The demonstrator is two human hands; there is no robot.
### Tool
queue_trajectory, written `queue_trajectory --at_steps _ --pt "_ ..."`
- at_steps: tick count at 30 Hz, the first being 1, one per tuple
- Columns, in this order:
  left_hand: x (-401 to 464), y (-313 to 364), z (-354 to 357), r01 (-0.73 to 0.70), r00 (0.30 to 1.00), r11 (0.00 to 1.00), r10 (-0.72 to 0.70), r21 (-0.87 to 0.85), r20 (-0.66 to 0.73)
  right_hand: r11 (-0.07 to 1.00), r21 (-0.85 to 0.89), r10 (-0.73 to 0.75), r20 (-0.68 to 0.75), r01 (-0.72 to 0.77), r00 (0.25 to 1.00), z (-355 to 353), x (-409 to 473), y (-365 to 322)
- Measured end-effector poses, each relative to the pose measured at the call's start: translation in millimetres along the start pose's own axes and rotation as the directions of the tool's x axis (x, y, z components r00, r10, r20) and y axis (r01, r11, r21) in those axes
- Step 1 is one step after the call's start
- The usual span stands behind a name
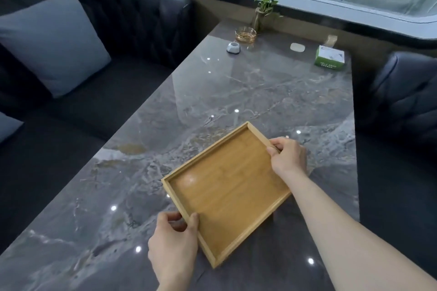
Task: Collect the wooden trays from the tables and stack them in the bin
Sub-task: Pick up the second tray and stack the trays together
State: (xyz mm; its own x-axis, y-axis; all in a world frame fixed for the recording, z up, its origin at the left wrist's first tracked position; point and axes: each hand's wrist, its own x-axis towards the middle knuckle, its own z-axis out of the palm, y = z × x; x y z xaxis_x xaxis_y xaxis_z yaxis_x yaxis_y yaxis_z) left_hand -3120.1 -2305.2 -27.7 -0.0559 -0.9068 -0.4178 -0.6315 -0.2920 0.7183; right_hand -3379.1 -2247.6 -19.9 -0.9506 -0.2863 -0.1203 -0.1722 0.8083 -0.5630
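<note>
A light wooden tray (227, 186) with a low rim lies at an angle over the near part of the grey marble table (236, 92). It holds nothing. My left hand (173, 241) grips the tray's near left rim, thumb inside the tray. My right hand (287, 157) grips the far right rim, fingers curled over the edge. Whether the tray rests on the table or is slightly lifted I cannot tell. No bin is in view.
At the table's far end stand a small plant in a vase (263, 10), a glass ashtray (246, 35), a white call button (233, 47), a white pad (297, 47) and a green tissue box (329, 56). Dark sofas flank the table; a grey cushion (50, 42) sits left.
</note>
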Motion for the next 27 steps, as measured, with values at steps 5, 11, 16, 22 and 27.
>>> queue_trajectory --at_steps 5,11,16,22,27 --pt "5 1 11 -0.001 1.000 1.000 0.001 -0.007 -0.026 1.000 -0.026 0.004 0.039 -0.003 0.999 16 11 9" --pt "2 -2 20 0.023 0.999 1.000 -0.023 -0.008 -0.025 0.993 -0.117 0.013 0.094 -0.002 0.995 19 16 7" --pt "3 -8 15 0.116 0.993 0.989 -0.115 -0.087 0.010 0.991 -0.130 0.054 0.100 -0.041 0.994 14 0 17" --pt "1 -21 -10 0.147 0.989 0.979 -0.144 -0.140 0.033 0.988 -0.097 0.136 0.152 -0.123 0.979 0 -47 31" --pt "5 -43 -53 0.152 0.988 0.983 -0.147 -0.105 0.057 0.984 -0.085 0.167 0.182 -0.153 0.969 -1 -113 38"
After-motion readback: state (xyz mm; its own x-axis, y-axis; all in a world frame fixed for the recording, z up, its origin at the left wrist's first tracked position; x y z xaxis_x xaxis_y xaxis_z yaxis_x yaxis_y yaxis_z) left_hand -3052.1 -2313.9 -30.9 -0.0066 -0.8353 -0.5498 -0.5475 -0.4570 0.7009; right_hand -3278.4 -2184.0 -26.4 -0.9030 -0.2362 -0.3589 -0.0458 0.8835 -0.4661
